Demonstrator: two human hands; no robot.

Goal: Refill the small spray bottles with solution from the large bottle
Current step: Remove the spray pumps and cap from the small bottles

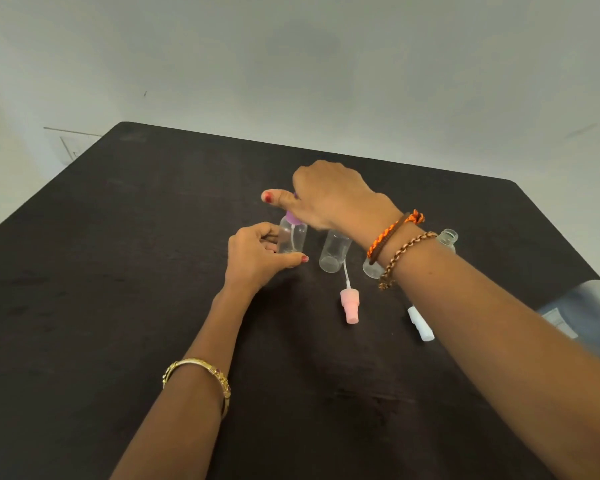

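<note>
hands (291,230) — on purple-capped bottle (292,237)

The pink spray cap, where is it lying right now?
The pink spray cap lies on the black table, just in front of the middle uncapped bottle, with a white spray cap to its right.

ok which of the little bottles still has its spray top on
The leftmost small bottle, with the purple spray top, held by the left hand. The others stand open.
</note>
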